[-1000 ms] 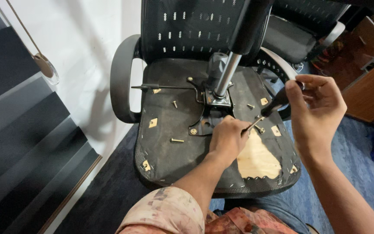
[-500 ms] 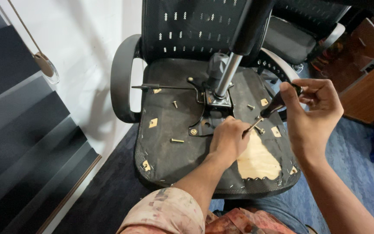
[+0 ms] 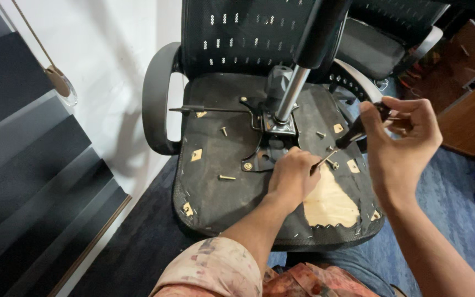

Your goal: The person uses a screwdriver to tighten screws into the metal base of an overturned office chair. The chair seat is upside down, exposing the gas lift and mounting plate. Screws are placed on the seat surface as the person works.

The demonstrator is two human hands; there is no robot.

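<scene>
Right hand (image 3: 399,140) grips the screwdriver (image 3: 353,136) by its dark handle; left hand (image 3: 291,176) pinches its thin, rigid, probably slippery shaft near the seat underside's (image 3: 221,181) right edge.

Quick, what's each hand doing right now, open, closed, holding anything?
Left hand: curled closed on the chair underside, at the screwdriver tip; contents hidden.
Right hand: closed around the screwdriver handle.

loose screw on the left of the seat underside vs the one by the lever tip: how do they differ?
The lower screw lies flat and roughly level across the seat underside; the upper screw points more up and down. The lower screw shows longer; the upper screw shows shorter. The lower screw lies nearer the left hand. Both are loose and untouched.
</scene>
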